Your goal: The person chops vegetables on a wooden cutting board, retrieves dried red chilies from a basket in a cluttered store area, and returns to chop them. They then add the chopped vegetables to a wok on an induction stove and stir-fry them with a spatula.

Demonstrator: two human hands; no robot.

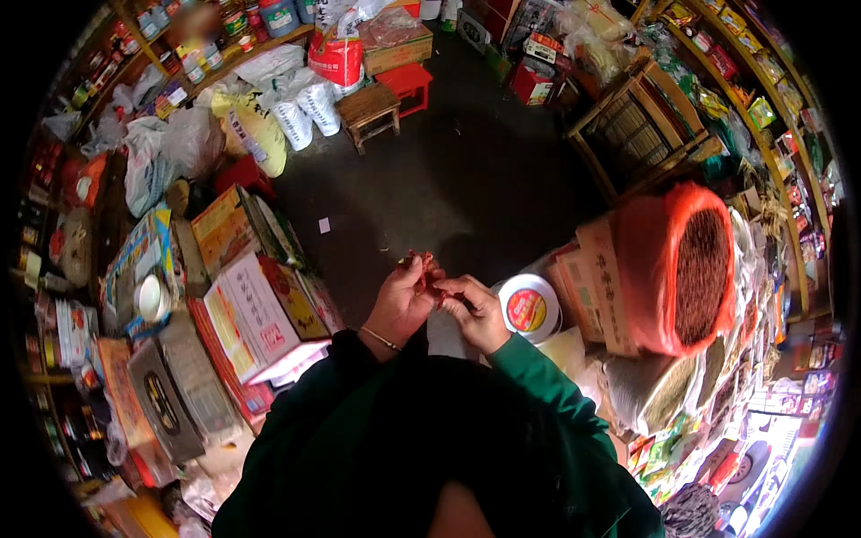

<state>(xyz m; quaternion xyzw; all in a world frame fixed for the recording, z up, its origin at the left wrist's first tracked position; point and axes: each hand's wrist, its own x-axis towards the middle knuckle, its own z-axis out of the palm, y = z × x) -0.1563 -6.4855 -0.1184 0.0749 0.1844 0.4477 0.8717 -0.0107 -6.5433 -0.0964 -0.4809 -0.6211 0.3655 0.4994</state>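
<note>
Both my hands are close together above the dark floor, in front of my body. My left hand holds a small bunch of shrivelled dark red pieces, which look like dried chillies, between thumb and fingers. My right hand, in a green sleeve, meets it from the right. Its thumb and forefinger pinch a small red piece beside the bunch; the fingers partly hide it. A white plastic bucket with a red and yellow label on its lid stands just right of my right hand.
Printed cardboard cartons are stacked at left, near a white bowl. At right stands an orange-red sack of dark brown-red grains. A wooden stool, a red stool and a wooden chair border the floor.
</note>
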